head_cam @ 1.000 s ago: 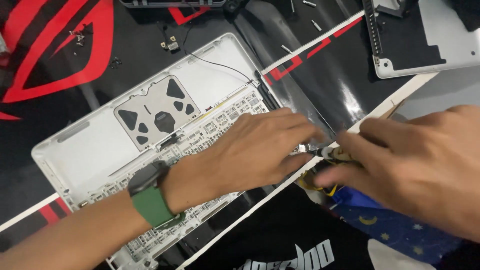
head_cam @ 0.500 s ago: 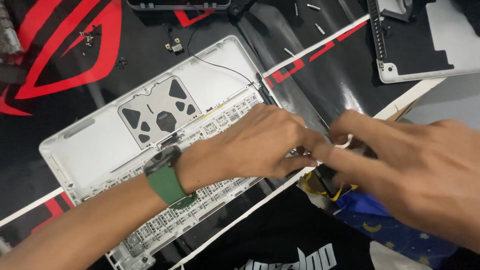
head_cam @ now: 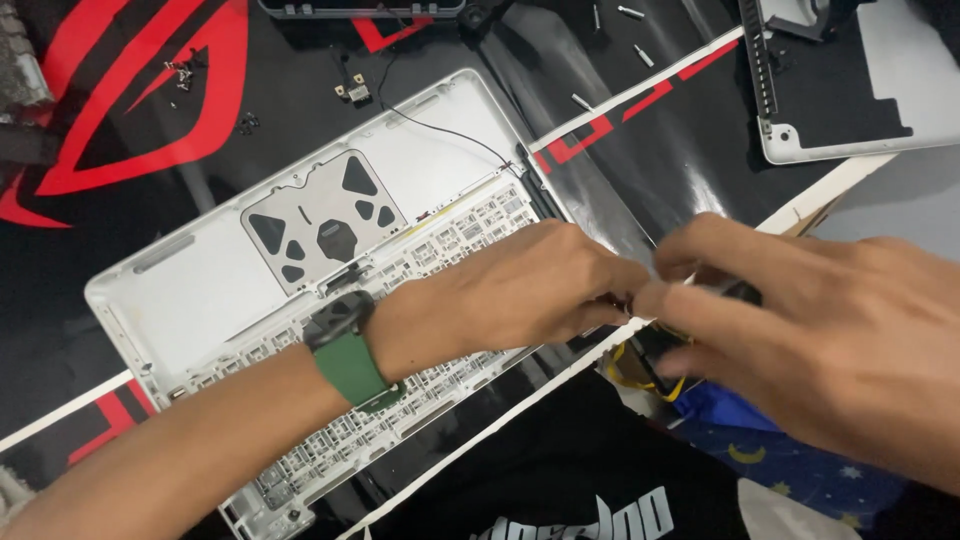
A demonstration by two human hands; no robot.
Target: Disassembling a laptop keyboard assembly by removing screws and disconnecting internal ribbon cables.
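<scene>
Left hand [head_cam: 510, 295] is lying across the right edge of the opened laptop top case [head_cam: 200, 290], fingers curled in narrow, tips pinching toward 3 o'clock. Right hand [head_cam: 830, 340] is coming in from 4 o'clock, fingers also bunched narrow, tips meeting the left hand's at about frame centre-right. Fingertips of both hands are touching or just about touching. Something small and dark is sitting between them, but it's too hidden to tell what it is, or which hand is really gripping it.

Top case is lying inside-up on the black-and-red mat [head_cam: 130, 110], running from 8 o'clock up to 12 o'clock. The trackpad underside [head_cam: 325, 220] is showing at its middle, the keyboard backing [head_cam: 450, 240] is running under the left wrist. A thin black cable [head_cam: 450, 135] is crossing the case's upper corner.

Green-strapped watch [head_cam: 350, 355] is sitting on the left wrist.

Just under the right hand, at 4 o'clock, a yellow-and-black bit [head_cam: 640, 375] is peeking out, resting against blue star-print cloth [head_cam: 780, 460]. A second silver laptop panel [head_cam: 860, 90] is lying at 1 o'clock, well apart from the hands. Loose screws [head_cam: 630, 12] are scattered near 12 o'clock.
</scene>
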